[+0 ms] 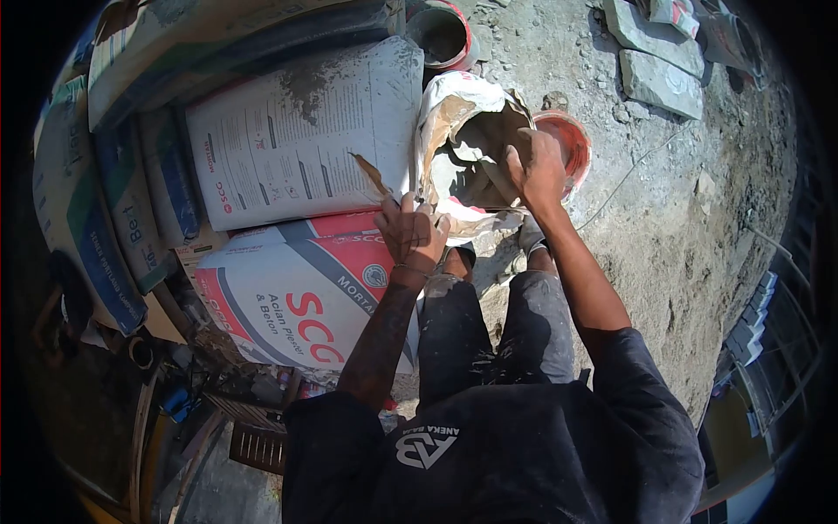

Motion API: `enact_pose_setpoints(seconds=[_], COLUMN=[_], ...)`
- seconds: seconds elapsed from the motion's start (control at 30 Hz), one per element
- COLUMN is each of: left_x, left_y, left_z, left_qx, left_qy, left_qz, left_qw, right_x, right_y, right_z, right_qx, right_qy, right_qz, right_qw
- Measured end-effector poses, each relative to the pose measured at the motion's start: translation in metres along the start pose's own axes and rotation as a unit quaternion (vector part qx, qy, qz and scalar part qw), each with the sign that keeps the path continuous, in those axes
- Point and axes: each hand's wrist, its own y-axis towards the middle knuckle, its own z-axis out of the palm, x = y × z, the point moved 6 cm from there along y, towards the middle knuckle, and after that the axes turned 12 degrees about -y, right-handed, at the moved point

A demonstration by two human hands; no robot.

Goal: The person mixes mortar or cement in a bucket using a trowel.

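Observation:
An opened paper mortar bag (434, 113) stands upright in front of me, its mouth torn and grey powder (476, 179) inside. My left hand (412, 231) is closed at the bag's near left corner, beside a stack of full bags. From its fingers a narrow brown torn paper strip (371, 173) sticks up. Over the right side of the bag's mouth is my right hand (539, 170), thumb and fingers apart, with the fingertips right at the torn edge. A red bucket (578, 144) stands just behind this hand, partly hidden by it.
Full SCG mortar bags (301, 306) lie stacked at left, with more cement bags (113, 210) beyond. Another bucket (443, 37) sits behind the opened bag. Concrete slabs (662, 83) rest on the rough ground at the upper right. A thin wire (624, 179) crosses the ground.

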Motion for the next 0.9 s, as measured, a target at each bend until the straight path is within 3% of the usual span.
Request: enact_pose_setpoints(seconds=[0.07,0.1,0.2,0.27,0.33,0.4,0.47,0.53,0.57,0.67,0.73,0.9], left_x=[-0.014,-0.022,-0.038,-0.048,-0.074,-0.094,-0.099,-0.097,-0.098,-0.078,-0.076,-0.076], left_y=[0.024,0.036,0.065,0.086,0.111,0.136,0.158,0.174,0.179,0.197,0.199,0.211], left_z=[-0.008,-0.011,-0.004,0.0,-0.014,-0.007,0.014,0.053,0.056,0.076,0.077,0.069], left_qx=[0.013,0.034,0.048,0.042,-0.058,-0.063,-0.063,0.012,-0.023,0.041,0.039,0.104], left_qy=[-0.015,0.002,0.015,0.012,-0.056,-0.056,-0.033,0.086,0.081,0.048,0.002,-0.024], left_qz=[0.009,0.009,0.019,0.023,0.135,0.209,0.238,0.289,0.325,0.252,0.272,0.205], left_qw=[1.0,0.999,0.999,0.999,0.988,0.974,0.969,0.953,0.942,0.966,0.962,0.973], right_x=[-0.002,-0.009,-0.027,-0.026,-0.029,-0.031,-0.032,-0.039,-0.045,-0.052,-0.065,-0.082], right_y=[0.02,0.031,0.065,0.079,0.087,0.09,0.088,0.09,0.093,0.098,0.1,0.1], right_z=[-0.02,-0.014,0.002,0.023,0.033,0.043,0.041,0.043,0.046,0.056,0.072,0.089], right_qx=[-0.138,-0.136,-0.069,0.055,0.062,0.129,0.095,0.086,0.125,0.147,0.145,0.14], right_qy=[-0.15,-0.15,-0.15,-0.122,-0.121,-0.122,-0.098,-0.07,-0.069,-0.044,-0.012,0.084], right_qz=[-0.037,-0.032,-0.029,-0.057,-0.067,-0.066,-0.095,-0.067,-0.029,0.018,0.035,0.109], right_qw=[0.978,0.979,0.986,0.989,0.988,0.982,0.986,0.992,0.989,0.988,0.989,0.981])
